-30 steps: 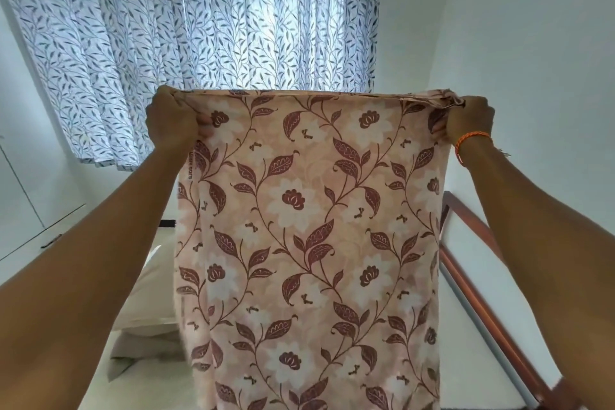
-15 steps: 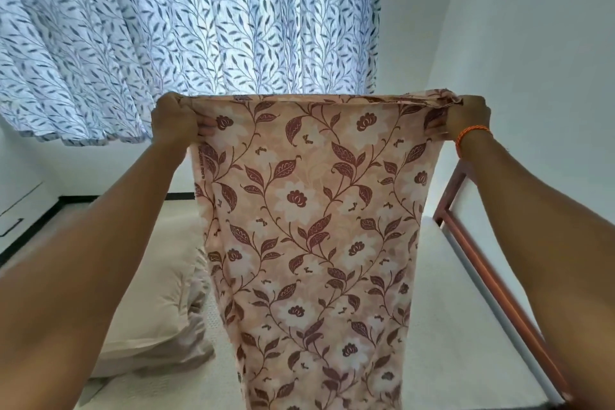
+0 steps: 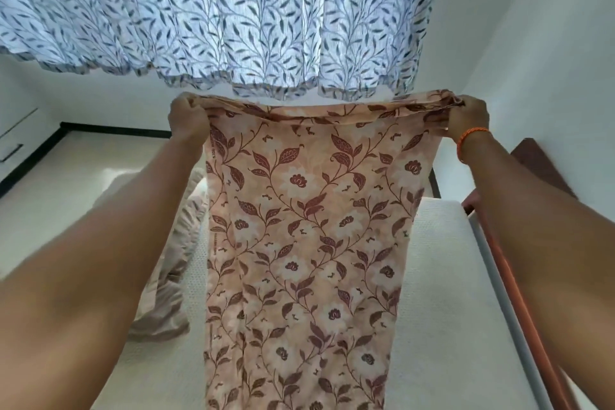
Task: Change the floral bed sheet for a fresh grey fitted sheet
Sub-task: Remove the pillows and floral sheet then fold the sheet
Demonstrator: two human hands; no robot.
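One big white curtain with blue leaves [image 3: 226, 10] hangs behind a bare white mattress [image 3: 442, 276] in a red-brown wooden bed frame [image 3: 519, 303]. Both arms reach out straight. Left hand [image 3: 188, 116] and right hand [image 3: 467, 118] grip the peach floral bed sheet [image 3: 306, 243] by its top corners, fingers curled tight, hanging over the mattress. A beige pillow [image 3: 173, 276] lies left.

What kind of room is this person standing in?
Most likely a bedroom: a bare white mattress in a wooden bed frame, a pillow lying on it, and a leaf-print curtain over the window.
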